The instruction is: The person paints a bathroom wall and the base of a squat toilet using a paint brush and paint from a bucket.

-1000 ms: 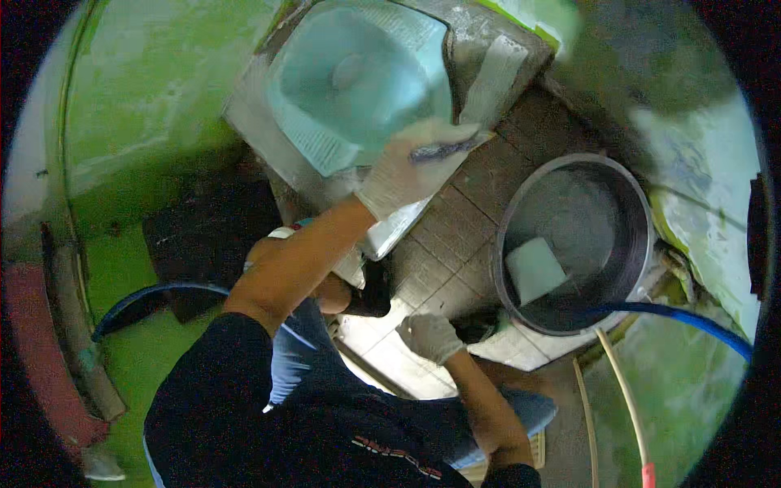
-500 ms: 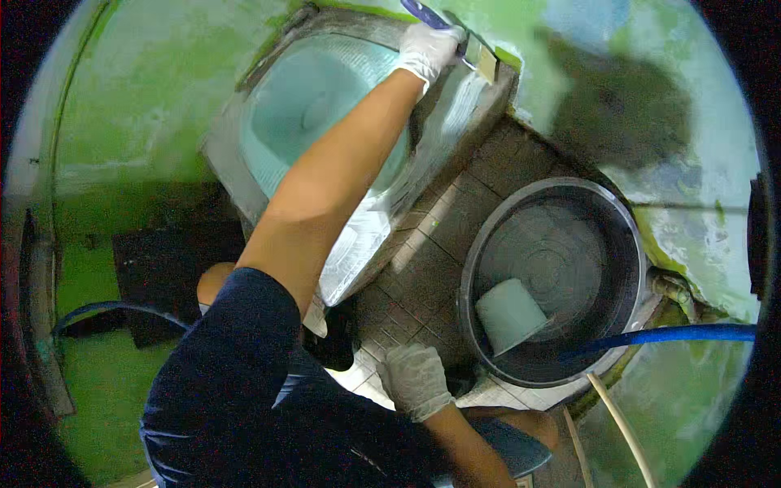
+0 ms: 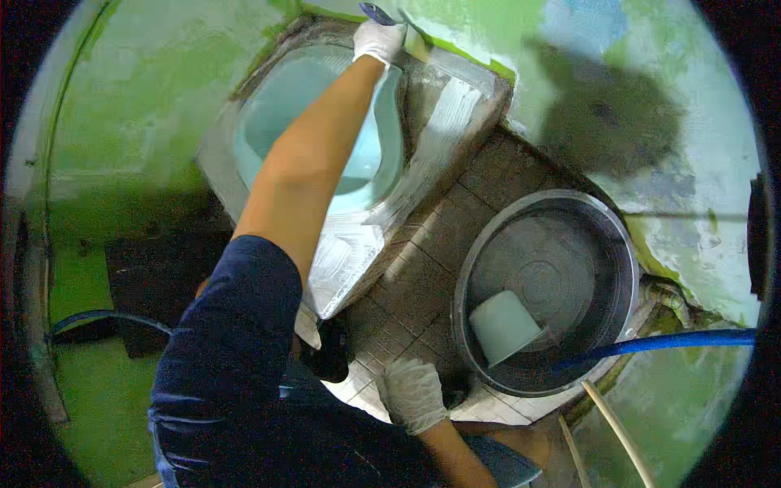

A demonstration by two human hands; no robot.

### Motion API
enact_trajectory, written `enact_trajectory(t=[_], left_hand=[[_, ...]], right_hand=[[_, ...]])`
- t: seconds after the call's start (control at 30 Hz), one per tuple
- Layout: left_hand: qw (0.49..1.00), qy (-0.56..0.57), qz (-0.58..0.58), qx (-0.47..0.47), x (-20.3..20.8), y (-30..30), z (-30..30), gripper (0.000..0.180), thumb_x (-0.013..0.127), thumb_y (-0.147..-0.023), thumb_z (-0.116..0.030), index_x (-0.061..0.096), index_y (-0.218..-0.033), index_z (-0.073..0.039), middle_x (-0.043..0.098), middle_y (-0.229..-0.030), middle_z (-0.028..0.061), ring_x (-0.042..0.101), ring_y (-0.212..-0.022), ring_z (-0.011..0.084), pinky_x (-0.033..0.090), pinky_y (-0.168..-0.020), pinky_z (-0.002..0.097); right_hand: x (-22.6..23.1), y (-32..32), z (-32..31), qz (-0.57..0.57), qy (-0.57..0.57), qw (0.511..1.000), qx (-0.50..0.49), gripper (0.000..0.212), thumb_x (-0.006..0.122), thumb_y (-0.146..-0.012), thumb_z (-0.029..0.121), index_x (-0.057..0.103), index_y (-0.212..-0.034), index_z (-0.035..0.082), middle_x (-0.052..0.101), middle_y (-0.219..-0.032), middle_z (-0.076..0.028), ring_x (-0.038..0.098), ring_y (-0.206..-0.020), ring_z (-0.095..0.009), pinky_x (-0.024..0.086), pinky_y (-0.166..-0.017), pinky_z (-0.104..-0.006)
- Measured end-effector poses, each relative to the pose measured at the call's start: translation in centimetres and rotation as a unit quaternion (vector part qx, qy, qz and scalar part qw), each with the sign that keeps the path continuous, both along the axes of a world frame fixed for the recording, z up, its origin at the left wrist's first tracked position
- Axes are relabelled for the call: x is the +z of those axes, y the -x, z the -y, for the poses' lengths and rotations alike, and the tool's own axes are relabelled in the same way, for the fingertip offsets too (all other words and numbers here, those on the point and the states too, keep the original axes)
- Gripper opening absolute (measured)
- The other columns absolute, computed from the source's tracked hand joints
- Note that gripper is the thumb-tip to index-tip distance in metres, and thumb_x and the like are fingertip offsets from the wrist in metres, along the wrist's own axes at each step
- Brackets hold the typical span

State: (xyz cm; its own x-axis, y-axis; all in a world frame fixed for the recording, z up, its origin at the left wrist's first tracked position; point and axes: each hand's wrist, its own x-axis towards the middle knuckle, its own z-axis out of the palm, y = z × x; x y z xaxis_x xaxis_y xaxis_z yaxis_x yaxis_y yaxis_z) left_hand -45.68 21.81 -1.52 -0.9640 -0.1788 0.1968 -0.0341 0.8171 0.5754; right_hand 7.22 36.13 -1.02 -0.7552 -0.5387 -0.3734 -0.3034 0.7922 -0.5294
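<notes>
My left hand point(image 3: 379, 42), in a white glove, is closed around a paintbrush point(image 3: 376, 13) with a blue-purple handle. The brush's pale bristles are near the back edge of a raised concrete surround, close to the green wall. Set into this surround is a pale teal squat toilet point(image 3: 382, 154), partly hidden by my left forearm. Streaky white paint point(image 3: 451, 110) covers the surround's right side, and more white coats its front corner point(image 3: 350, 252). Low down near my knees is my gloved right hand point(image 3: 413, 396), its back showing and its fingers bent out of sight.
A large dark tub point(image 3: 464, 325) on the brown tiled floor point(image 3: 423, 276) holds a pale dipper point(image 3: 504, 325). A blue hose point(image 3: 675, 342) crosses its rim from the right. Pale sticks point(image 3: 622, 431) lean below. Patchy green walls point(image 3: 146, 114) surround the corner.
My left hand has moved left and slightly up with the paintbrush, from the right-hand back corner to the back edge. More of the white-painted strip shows. My right hand stays low by my knees.
</notes>
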Motion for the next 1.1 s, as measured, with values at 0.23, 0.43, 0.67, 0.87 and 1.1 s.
enact_trajectory(t=[0.23, 0.43, 0.67, 0.87, 1.1], left_hand=[[0.895, -0.001, 0.025, -0.445, 2.4, -5.1, -3.3, 0.024, 0.073, -0.081, -0.015, 0.069, -0.102, -0.007, 0.07, -0.099, 0.0076, 0.064, -0.086, 0.0175, 0.049, -0.082, 0.0282], [0.831, 0.097, -0.081, -0.542, 1.3, -3.4, -5.8, 0.029, 0.069, -0.081, -0.017, 0.068, -0.11, -0.017, 0.065, -0.102, 0.0167, 0.062, -0.09, 0.0338, 0.049, -0.079, 0.036], [0.85, 0.083, 0.008, -0.52, 0.1, -5.0, -5.1, 0.026, 0.069, -0.082, -0.016, 0.068, -0.108, -0.017, 0.067, -0.105, 0.012, 0.063, -0.095, 0.0317, 0.05, -0.083, 0.0348], [0.817, 0.143, 0.043, -0.557, 3.1, -11.6, -0.8, 0.028, 0.07, -0.079, -0.011, 0.068, -0.107, -0.018, 0.068, -0.105, 0.0086, 0.063, -0.097, 0.0291, 0.051, -0.086, 0.0353], [0.859, 0.053, -0.033, -0.508, 4.6, -11.4, -2.4, 0.027, 0.07, -0.08, -0.01, 0.069, -0.105, -0.017, 0.068, -0.104, 0.0097, 0.065, -0.095, 0.0269, 0.051, -0.085, 0.0342]], right_hand=[[0.0, 0.5, 0.2, 0.008, 0.041, 0.999, -0.03, 0.03, 0.054, -0.086, 0.035, 0.064, -0.076, 0.008, 0.062, -0.071, -0.01, 0.061, -0.067, -0.026, 0.043, -0.059, -0.0409], [1.2, 1.4, 0.6, 0.012, 0.021, 1.0, 0.018, 0.029, 0.052, -0.088, 0.033, 0.064, -0.077, 0.009, 0.062, -0.069, -0.009, 0.062, -0.066, -0.026, 0.044, -0.061, -0.0408], [1.2, 0.9, 0.4, 0.005, 0.01, 1.0, 0.025, 0.029, 0.051, -0.088, 0.032, 0.064, -0.077, 0.008, 0.061, -0.068, -0.009, 0.062, -0.065, -0.026, 0.045, -0.06, -0.0397], [1.5, 0.9, 0.0, 0.011, 0.013, 1.0, 0.003, 0.03, 0.053, -0.087, 0.034, 0.065, -0.077, 0.008, 0.063, -0.071, -0.009, 0.062, -0.068, -0.026, 0.046, -0.06, -0.04], [2.3, 0.8, 0.2, 0.013, -0.002, 1.0, 0.015, 0.029, 0.055, -0.086, 0.035, 0.066, -0.077, 0.01, 0.064, -0.073, -0.009, 0.063, -0.071, -0.026, 0.046, -0.062, -0.0415]])
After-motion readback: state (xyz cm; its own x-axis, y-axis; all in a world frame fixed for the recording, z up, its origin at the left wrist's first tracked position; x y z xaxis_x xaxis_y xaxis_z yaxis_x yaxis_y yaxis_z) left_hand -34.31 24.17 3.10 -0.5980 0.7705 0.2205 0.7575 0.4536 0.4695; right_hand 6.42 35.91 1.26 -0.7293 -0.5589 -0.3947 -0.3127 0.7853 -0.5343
